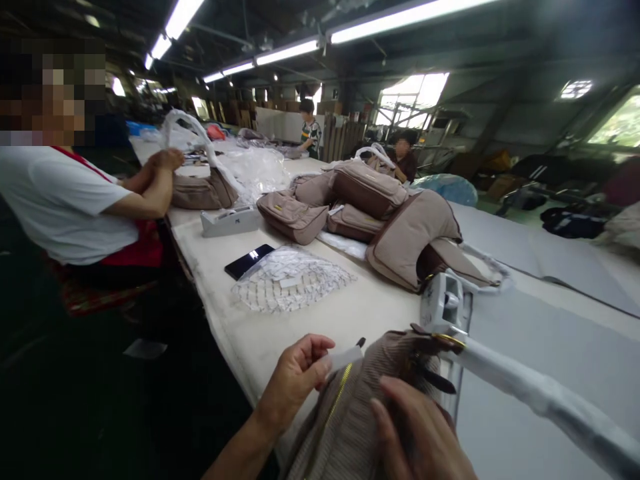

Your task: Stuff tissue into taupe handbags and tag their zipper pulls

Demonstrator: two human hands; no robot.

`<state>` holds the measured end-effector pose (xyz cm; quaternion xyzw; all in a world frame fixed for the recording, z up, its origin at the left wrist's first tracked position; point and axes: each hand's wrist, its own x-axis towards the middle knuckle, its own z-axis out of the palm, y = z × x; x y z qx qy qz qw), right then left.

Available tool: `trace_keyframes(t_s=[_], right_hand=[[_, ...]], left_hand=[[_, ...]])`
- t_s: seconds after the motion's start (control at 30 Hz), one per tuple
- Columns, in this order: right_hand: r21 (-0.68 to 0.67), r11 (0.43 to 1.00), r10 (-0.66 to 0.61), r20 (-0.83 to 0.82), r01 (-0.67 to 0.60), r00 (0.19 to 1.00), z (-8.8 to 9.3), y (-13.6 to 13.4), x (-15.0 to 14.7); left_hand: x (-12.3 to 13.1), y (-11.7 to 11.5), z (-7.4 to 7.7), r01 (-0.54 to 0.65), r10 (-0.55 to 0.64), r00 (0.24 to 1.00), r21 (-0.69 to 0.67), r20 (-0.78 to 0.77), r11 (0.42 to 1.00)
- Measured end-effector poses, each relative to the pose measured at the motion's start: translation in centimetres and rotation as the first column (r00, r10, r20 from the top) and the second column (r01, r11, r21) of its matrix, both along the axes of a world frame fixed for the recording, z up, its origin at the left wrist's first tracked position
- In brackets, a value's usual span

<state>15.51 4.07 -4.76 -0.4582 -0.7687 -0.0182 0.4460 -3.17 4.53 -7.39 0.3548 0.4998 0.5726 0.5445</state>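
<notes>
A taupe ribbed bag [345, 407] with a gold zipper lies at the table's near edge, its wrapped white strap [545, 393] running off to the right. My left hand [300, 373] pinches a small white slip [346, 358] between thumb and fingers, just above the zipper. On the bag's right side rests my right hand [415, 427], its fingers spread and somewhat blurred; nothing shows in it. Beyond the bag stands a grey tape dispenser [443, 303], close to the dark strap tab.
A pile of taupe bags [370, 193] covers the middle of the table [220, 300]. Nearer are a black phone [249, 261], a clear patterned plastic bag [295, 280] and another dispenser [230, 222]. A seated person [75, 200] works at left; two more people are farther back.
</notes>
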Motion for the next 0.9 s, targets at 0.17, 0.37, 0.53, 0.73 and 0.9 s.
trace_keyframes(t_s=[0.17,0.37,0.53,0.73,0.9], right_hand=[[-0.371,0.928,-0.108,-0.283,-0.005,0.953,2.2,-0.4,1.7],[-0.571,0.766,0.113,-0.334,-0.297,0.936,2.9,-0.3,1.4],[-0.501,0.772,0.322,-0.222,-0.391,0.92,3.4,-0.5,1.3],[0.002,0.946,0.319,0.159,-0.324,0.934,3.7,2.9,7.9],[0.123,0.917,0.331,0.29,-0.378,0.898,3.4,5.5,9.2]], left_hand=[[2.4,-1.2,1.5,0.001,0.022,0.979,-0.112,0.201,0.994],[3.1,-2.7,2.4,0.098,-0.098,0.995,-0.003,0.02,0.995],[3.4,-3.1,3.3,0.223,-0.195,0.962,0.133,-0.193,0.966],[3.6,-2.4,2.9,0.151,-0.15,0.989,0.051,-0.02,0.987],[4.1,-1.7,2.0,0.103,-0.107,0.991,0.06,0.085,0.993]])
